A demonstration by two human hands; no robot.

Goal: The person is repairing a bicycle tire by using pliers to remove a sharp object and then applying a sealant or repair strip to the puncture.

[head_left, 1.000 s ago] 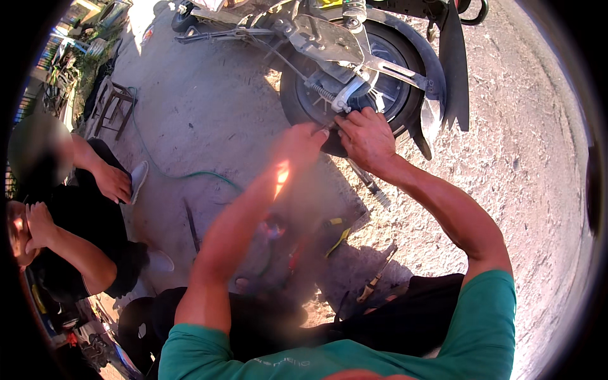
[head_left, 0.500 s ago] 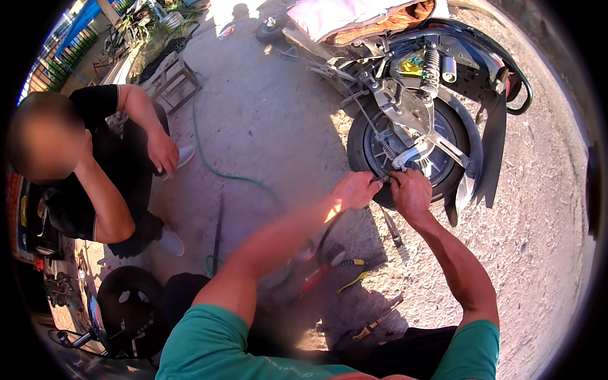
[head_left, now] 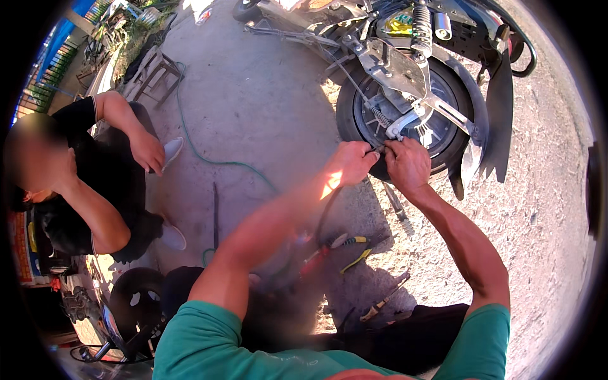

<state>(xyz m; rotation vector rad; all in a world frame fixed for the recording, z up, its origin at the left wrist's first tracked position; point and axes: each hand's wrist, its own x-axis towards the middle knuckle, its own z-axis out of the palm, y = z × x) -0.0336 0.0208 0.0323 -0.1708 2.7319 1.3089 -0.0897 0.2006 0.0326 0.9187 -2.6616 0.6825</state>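
The wheel (head_left: 347, 117) of a scooter lying on its side is in front of me, its black tyre around a dark hub. My left hand (head_left: 349, 163) is closed, thumb and fingertips pinched together at the tyre's near edge. Beside it my right hand (head_left: 407, 164) is closed too, its fingers at the end of a silver brake arm (head_left: 405, 120). The two sets of fingertips almost meet. Whatever small part they pinch is too small and covered to make out. A thin rod with a coil spring (head_left: 380, 116) runs toward the brake arm.
Pliers with yellow-and-black handles (head_left: 356, 240), a red-handled tool (head_left: 315, 261) and a long thin tool (head_left: 384, 296) lie on the ground before me. A green hose (head_left: 221, 163) curves across the concrete. At left a person (head_left: 95, 183) in black squats near a wooden stool (head_left: 154, 76).
The view has shifted, so the scooter and both hands sit higher in it. Both hands stay together at the wheel's near edge, with fingers still closed.
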